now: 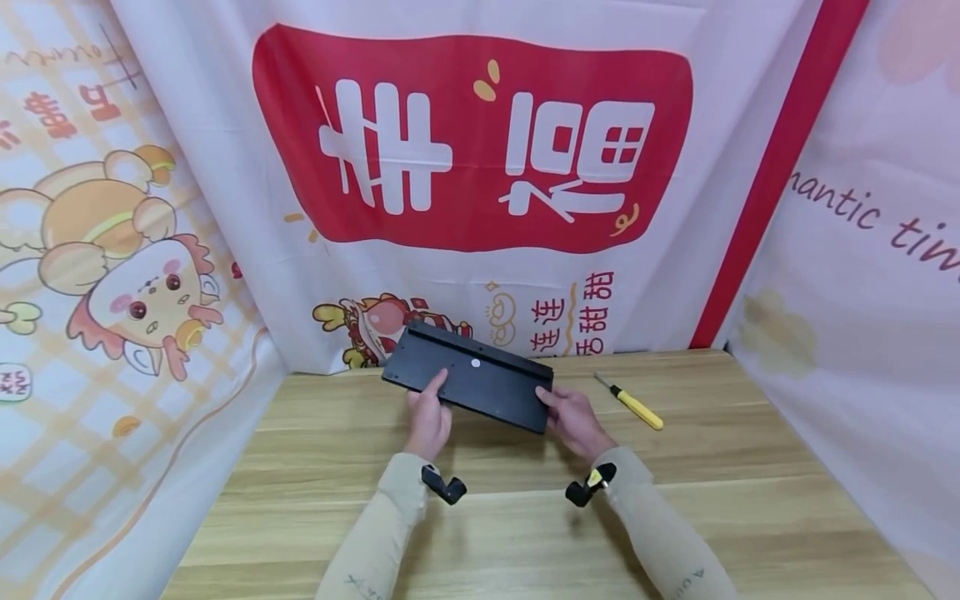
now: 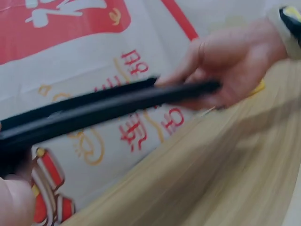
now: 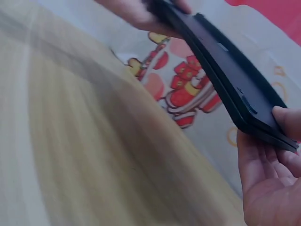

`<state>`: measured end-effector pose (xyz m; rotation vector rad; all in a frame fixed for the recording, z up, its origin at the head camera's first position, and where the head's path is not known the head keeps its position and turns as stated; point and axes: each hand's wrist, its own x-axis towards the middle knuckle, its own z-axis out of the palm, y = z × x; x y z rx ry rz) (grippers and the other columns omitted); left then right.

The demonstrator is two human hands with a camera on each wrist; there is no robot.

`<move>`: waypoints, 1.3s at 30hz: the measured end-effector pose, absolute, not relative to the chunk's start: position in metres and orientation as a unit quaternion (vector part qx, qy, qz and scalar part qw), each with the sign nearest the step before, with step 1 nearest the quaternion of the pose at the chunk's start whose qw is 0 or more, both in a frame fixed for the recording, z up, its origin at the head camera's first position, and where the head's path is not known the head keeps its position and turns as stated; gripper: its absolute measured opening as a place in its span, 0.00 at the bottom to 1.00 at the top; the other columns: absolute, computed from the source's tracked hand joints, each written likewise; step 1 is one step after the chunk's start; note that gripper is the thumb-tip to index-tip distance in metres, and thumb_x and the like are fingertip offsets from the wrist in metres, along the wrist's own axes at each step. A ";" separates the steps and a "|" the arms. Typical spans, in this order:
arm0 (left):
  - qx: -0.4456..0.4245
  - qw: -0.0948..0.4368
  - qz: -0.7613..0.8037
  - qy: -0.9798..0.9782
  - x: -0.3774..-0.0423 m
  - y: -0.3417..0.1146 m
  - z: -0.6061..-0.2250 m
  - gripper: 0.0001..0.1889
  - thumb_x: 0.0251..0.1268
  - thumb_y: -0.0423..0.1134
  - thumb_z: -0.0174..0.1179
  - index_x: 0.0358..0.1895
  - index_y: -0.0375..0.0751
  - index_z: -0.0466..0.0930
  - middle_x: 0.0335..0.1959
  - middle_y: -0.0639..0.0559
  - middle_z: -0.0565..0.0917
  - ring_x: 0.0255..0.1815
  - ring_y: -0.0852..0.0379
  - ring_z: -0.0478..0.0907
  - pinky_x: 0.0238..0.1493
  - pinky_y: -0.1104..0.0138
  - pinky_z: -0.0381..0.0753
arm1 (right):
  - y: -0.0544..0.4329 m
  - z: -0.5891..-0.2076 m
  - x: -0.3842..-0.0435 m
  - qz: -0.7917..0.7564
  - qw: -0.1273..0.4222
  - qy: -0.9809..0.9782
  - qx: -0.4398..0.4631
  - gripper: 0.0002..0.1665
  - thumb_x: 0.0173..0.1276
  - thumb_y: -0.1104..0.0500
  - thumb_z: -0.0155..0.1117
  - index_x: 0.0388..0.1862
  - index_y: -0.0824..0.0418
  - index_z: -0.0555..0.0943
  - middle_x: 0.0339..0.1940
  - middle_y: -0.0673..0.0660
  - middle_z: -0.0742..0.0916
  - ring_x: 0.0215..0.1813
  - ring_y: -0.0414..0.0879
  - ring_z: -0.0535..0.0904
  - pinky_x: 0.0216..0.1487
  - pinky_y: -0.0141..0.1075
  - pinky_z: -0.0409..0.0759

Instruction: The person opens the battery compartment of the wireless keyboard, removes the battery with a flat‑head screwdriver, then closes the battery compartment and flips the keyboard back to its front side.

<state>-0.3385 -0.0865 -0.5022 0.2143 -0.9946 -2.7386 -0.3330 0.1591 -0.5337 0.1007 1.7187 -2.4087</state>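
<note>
A black keyboard [image 1: 487, 383] is held up off the table, tilted, its flat underside with small screw holes and a round white spot facing me. My left hand [image 1: 430, 421] grips its lower edge left of the middle, thumb over the underside. At the right end, my right hand [image 1: 573, 421] pinches the corner, thumb on top and fingers beneath. In the right wrist view the keyboard [image 3: 225, 70] shows its edge and a raised foot near my right hand [image 3: 273, 193]. The left wrist view catches the keyboard [image 2: 94, 106] blurred and edge-on; its keys are hidden.
A screwdriver [image 1: 633, 404] with a yellow handle lies on the wooden table [image 1: 510, 533], right of the keyboard. Printed cloth [image 1: 480, 275] hangs behind the table, with more cloth along both sides. A small black camera sits on each wrist.
</note>
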 end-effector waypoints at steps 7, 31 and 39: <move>0.053 0.074 -0.897 -0.433 -0.334 -0.131 -0.518 0.33 0.70 0.29 0.67 0.76 0.29 0.67 0.62 0.47 0.83 0.56 0.61 0.85 0.60 0.69 0.87 | 0.195 -0.518 -0.334 -0.767 0.093 0.634 0.033 0.11 0.78 0.54 0.67 0.46 0.62 0.85 0.32 0.45 0.84 0.33 0.36 0.77 0.35 0.27 0.79; 0.026 -0.081 -0.574 -0.814 -0.315 -0.180 -0.532 0.11 0.65 0.41 0.76 0.32 0.35 0.90 0.32 0.52 0.84 0.31 0.62 0.82 0.37 0.68 0.90 | 0.235 -0.513 -0.342 -0.480 0.067 0.875 -0.001 0.29 0.69 0.47 0.77 0.15 0.57 0.75 0.13 0.45 0.73 0.20 0.40 0.70 0.27 0.32 0.71; 0.036 -0.057 -0.536 -0.842 -0.322 -0.174 -0.535 0.13 0.62 0.41 0.78 0.39 0.33 0.92 0.42 0.43 0.88 0.38 0.56 0.90 0.41 0.63 0.93 | 0.231 -0.525 -0.355 -0.410 0.046 0.910 0.042 0.24 0.66 0.46 0.79 0.17 0.60 0.84 0.33 0.61 0.89 0.23 0.43 0.77 0.30 0.32 0.74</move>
